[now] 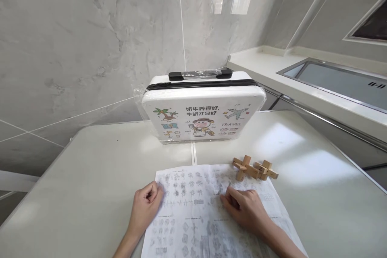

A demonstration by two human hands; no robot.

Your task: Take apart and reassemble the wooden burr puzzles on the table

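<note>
A large white instruction sheet, printed with rows of small puzzle diagrams, lies on the table in front of me. My left hand rests at its left edge, curled into a loose fist with nothing seen in it. On the right half of the sheet lies my right hand, fingers curled in and no object visible in them. Beyond that hand, at the sheet's far right corner, two wooden burr puzzles sit side by side: a reddish-brown one and a paler one. Neither hand touches them.
Behind the sheet stands a white case with cartoon prints, a black handle and plastic wrap. The pale table backs onto a grey tiled wall. A counter with a sink runs along the right.
</note>
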